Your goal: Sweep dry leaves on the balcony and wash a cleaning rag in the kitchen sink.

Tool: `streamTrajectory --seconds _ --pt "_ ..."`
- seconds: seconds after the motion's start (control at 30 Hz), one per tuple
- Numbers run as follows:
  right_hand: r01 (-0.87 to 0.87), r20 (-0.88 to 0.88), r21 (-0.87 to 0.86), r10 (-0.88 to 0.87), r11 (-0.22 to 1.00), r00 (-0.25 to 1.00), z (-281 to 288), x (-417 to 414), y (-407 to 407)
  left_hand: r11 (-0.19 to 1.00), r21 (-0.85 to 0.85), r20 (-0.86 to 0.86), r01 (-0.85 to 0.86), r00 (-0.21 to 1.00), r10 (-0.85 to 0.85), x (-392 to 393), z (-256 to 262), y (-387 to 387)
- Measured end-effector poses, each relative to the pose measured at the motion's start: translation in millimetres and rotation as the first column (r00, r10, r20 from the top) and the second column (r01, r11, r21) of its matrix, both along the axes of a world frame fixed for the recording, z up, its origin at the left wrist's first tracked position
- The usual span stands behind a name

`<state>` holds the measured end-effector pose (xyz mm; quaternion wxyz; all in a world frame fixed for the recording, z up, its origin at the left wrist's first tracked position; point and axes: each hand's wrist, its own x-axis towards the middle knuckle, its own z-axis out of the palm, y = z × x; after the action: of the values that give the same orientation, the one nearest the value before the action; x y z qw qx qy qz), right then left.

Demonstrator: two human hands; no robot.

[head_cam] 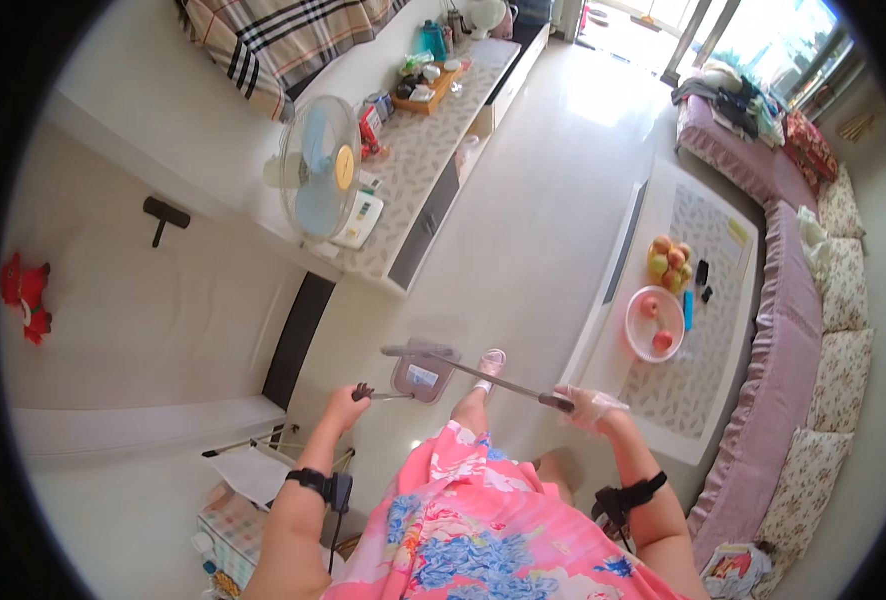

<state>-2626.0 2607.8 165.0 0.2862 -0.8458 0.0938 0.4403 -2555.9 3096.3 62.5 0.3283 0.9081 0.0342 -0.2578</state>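
Observation:
My left hand point(347, 409) grips the dark end of a dustpan handle point(390, 396). The dustpan point(422, 386), brownish and translucent with a label on it, hangs or rests low in front of me; I cannot tell whether it touches the floor. My right hand point(589, 407), partly covered by clear plastic, holds a broom by the dark grip of its thin metal stick point(514, 385). The broom's head point(416, 350) overlaps the dustpan's far edge. My foot in a pink slipper point(492, 364) is right of the dustpan.
A coffee table point(600, 360) with a fruit bowl point(654, 324) stands at right, before a pink-covered sofa point(784, 337). At left are a low cabinet point(420, 165) and an electric fan point(323, 169). A folding rack point(259, 465) sits near my left arm. Tiled floor point(540, 172) runs between the furniture.

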Motion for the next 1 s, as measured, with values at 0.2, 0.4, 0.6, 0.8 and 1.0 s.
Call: streamTrajectory --seconds 0.2,0.4,0.6,0.8,1.0 --pt "0.359 -0.084 -0.01 -0.358 0.933 0.93 44.8 76.2 -58.9 0.998 -0.037 -0.017 -0.06 0.998 0.059 101.2 77.2 -78.3" --pt "0.762 -0.053 0.263 -0.78 0.591 0.623 -12.8 134.2 -138.1 0.961 -0.236 -0.126 -0.147 0.985 0.12 257.6 97.6 -186.9" --pt "0.847 -0.167 0.503 -0.942 0.172 0.291 -25.2 223.1 -237.7 0.953 -0.295 -0.115 -0.062 0.993 0.028 431.5 92.8 -331.2" --pt "0.936 -0.183 0.285 -0.947 0.206 0.264 10.4 367.8 -371.5 0.957 -0.289 -0.086 -0.031 0.996 0.006 590.4 96.5 -457.5" --pt "0.886 -0.277 0.464 -0.95 -0.001 0.144 -8.0 537.8 -479.2 0.853 -0.467 -0.194 -0.236 0.968 0.161 722.9 137.3 -553.1"
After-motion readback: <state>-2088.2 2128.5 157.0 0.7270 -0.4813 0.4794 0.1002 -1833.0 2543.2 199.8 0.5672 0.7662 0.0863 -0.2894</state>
